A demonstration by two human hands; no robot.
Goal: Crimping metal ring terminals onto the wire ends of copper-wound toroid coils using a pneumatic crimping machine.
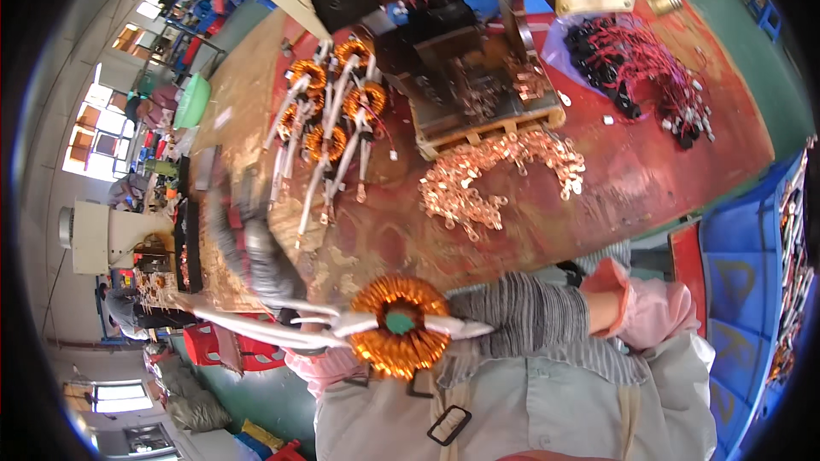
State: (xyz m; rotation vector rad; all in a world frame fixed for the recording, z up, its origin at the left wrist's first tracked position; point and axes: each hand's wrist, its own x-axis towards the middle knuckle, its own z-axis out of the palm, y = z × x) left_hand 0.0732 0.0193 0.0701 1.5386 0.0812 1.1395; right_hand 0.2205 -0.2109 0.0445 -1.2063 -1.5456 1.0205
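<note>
A ring-shaped copper-wire coil [399, 283] hangs in front of my body, green showing through its centre. Long white-sleeved leads [256, 324] run left from it, and a short white end points right. My right hand [521, 314], in a grey striped knit glove, is closed at the coil's right side and grips it by that end; its fingertips are partly hidden. My left hand [260, 248], also gloved in grey, is smeared by motion above the leads, near the table's left part. Whether its fingers are closed does not show.
Several similar coils with white leads [326, 143] lie on the red-brown table [384, 243]. A curved heap of copper terminals [461, 192] sits before a dark metal machine [444, 68]. Red and black wires [641, 68] lie far right. A blue bin [743, 290] stands right.
</note>
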